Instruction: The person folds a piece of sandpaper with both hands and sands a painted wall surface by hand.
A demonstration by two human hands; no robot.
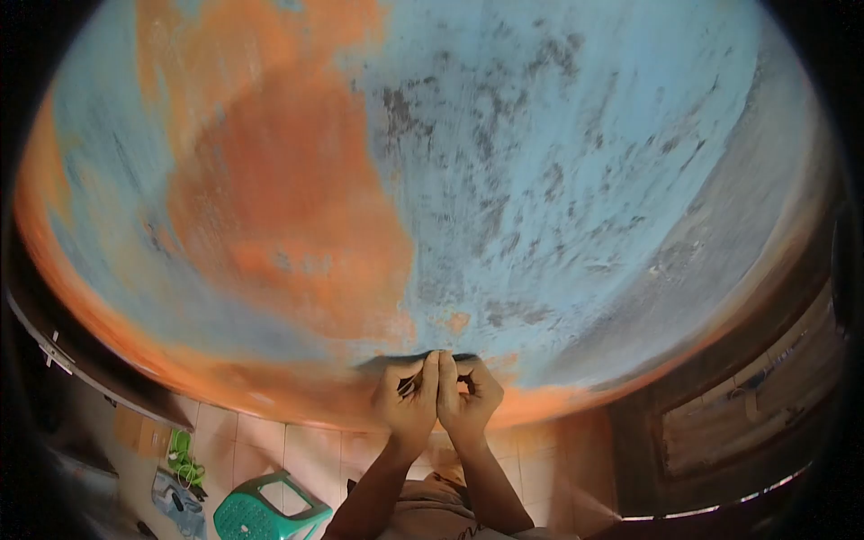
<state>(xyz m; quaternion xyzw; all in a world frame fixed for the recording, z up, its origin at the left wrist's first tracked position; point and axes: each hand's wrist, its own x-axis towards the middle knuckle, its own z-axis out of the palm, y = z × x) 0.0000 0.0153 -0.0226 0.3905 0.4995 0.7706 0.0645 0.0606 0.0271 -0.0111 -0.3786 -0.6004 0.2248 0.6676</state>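
Note:
My left hand [408, 396] and my right hand [469, 394] are side by side at the near edge of a large painted surface [531, 207]. Patches of orange, light blue and grey cover it, with dark worn marks. Both hands are closed, their fingers curled and their inner sides pressed together, fingertips pointing away from me. A thin pale line shows in the gap of my left hand, too small to name. Whatever the fingers hold, if anything, is hidden. A dark shadow lies on the surface just beyond the fingertips.
A green plastic stool [247, 515] stands on the tiled floor [310, 450] at lower left. Near it lie a bright green item [183, 454] and a grey-blue item [177, 502]. A brown wooden panel or piece of furniture [639, 459] is at lower right.

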